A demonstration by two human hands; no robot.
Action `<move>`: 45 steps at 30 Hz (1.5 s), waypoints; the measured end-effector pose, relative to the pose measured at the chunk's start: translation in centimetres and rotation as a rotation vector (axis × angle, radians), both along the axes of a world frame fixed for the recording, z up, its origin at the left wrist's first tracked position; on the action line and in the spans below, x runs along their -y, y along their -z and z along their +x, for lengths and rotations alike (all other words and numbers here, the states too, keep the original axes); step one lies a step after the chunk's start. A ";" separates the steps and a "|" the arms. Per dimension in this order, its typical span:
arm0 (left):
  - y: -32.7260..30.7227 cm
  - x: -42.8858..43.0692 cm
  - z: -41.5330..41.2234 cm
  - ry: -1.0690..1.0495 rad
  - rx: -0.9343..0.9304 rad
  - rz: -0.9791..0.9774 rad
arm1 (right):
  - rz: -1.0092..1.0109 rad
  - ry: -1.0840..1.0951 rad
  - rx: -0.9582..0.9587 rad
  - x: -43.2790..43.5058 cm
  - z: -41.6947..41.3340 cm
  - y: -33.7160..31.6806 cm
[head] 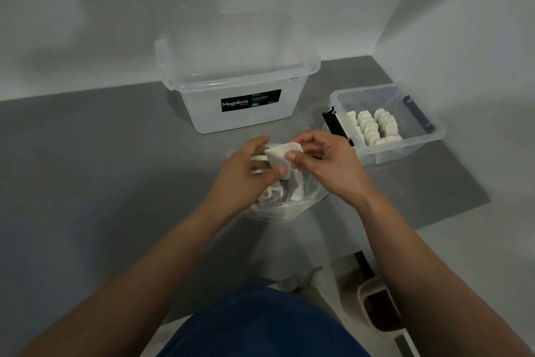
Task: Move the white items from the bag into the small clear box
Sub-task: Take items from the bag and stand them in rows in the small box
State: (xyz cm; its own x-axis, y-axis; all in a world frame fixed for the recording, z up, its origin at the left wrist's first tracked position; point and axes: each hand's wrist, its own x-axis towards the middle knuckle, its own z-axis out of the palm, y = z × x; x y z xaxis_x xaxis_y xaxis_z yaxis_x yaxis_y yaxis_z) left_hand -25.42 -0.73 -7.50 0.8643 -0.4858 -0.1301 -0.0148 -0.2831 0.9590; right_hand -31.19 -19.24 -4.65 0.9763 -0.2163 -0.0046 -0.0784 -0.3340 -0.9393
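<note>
A clear plastic bag (pixel 301 197) lies on the grey counter in the middle, with a few white items still inside it. Above the bag's mouth both hands pinch one white item (pixel 279 155): my left hand (pixel 246 171) holds its left side and lower corner, my right hand (pixel 324 162) its right edge with thumb and fingertips. The small clear box (pixel 428 136) stands to the right, lid off, with several white items (pixel 373 126) lined up in rows inside.
A large clear Megabox tub (pixel 246 96) stands behind the bag against the wall. The grey counter (pixel 101 168) ends near my body. Walls close the back and right. A beige object (pixel 379 307) sits on the floor at lower right.
</note>
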 end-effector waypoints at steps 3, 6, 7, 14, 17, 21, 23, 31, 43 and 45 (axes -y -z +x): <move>-0.9 0.7 -0.3 -0.020 -0.186 -0.214 | 0.001 -0.012 -0.001 0.6 0.1 -1.4; -1.2 1.6 -0.6 -0.017 -0.309 -0.329 | 0.066 -0.006 0.030 1.6 0.0 -2.6; -1.2 2.0 -0.7 -0.009 -0.335 -0.345 | 0.052 -0.004 0.044 1.9 0.0 -3.0; -1.4 5.2 -0.8 0.000 -0.308 -0.294 | -0.283 -0.072 0.011 4.7 -0.4 -6.2; -1.9 7.1 -0.7 0.029 -0.250 -0.258 | -0.414 -0.084 -0.007 7.1 -0.6 -7.3; -2.1 10.7 0.3 0.025 -0.070 -0.103 | -0.587 0.110 0.067 11.4 -0.4 -8.3; -1.9 12.5 1.0 0.027 0.140 0.079 | -0.669 0.199 0.123 14.0 0.2 -8.3; -1.2 18.9 1.1 0.215 0.446 0.518 | -0.831 0.072 -0.046 23.5 4.6 -4.3; -0.7 20.2 0.9 0.180 0.464 0.688 | -1.009 -0.184 -0.336 25.5 9.9 2.1; -0.8 20.4 0.8 0.175 0.467 0.709 | -1.060 -0.166 -0.352 25.5 10.2 2.7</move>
State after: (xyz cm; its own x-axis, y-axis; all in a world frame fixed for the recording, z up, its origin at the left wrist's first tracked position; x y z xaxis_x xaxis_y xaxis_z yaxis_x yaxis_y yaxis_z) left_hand -24.63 -21.08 -6.67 0.8250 -0.5556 -0.1032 -0.4623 -0.7686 0.4422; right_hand -21.01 -44.72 -7.37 0.9740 -0.1424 -0.1762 -0.1632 -0.9805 -0.1098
